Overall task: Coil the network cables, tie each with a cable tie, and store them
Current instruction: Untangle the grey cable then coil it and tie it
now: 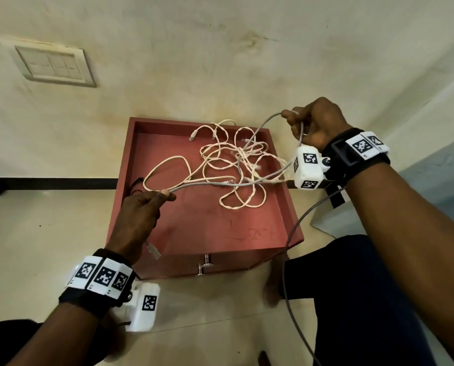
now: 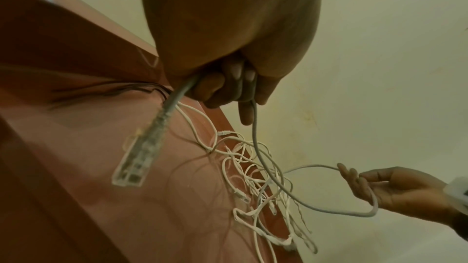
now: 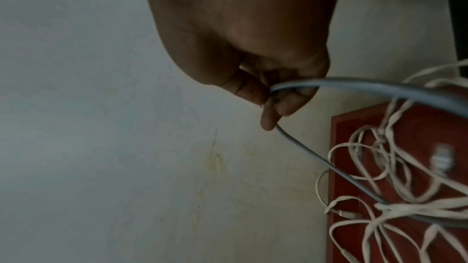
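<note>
A red tray (image 1: 286, 207) lies on the floor and holds a tangle of white flat network cables (image 1: 231, 159). A grey cable (image 1: 207, 184) runs through the tangle. My left hand (image 1: 165, 195) grips it near one end, over the tray's left side, and its clear plug (image 1: 153, 250) hangs below that hand. My right hand (image 1: 297, 122) holds a loop of the same cable above the tray's far right corner. The left wrist view shows the left hand (image 2: 228, 87), the plug (image 2: 136, 165) and the cable (image 2: 255, 147). In the right wrist view the right hand (image 3: 273, 97) pinches the bent cable (image 3: 354, 85).
Thin black strands (image 1: 137, 184) lie in the tray's left corner. A metal knob (image 1: 204, 265) sticks out of its near wall. A thin grey wire (image 1: 291, 233) hangs from the right wrist camera. My knee (image 1: 339, 286) is right of the tray, and a switch plate (image 1: 54, 64) is on the wall.
</note>
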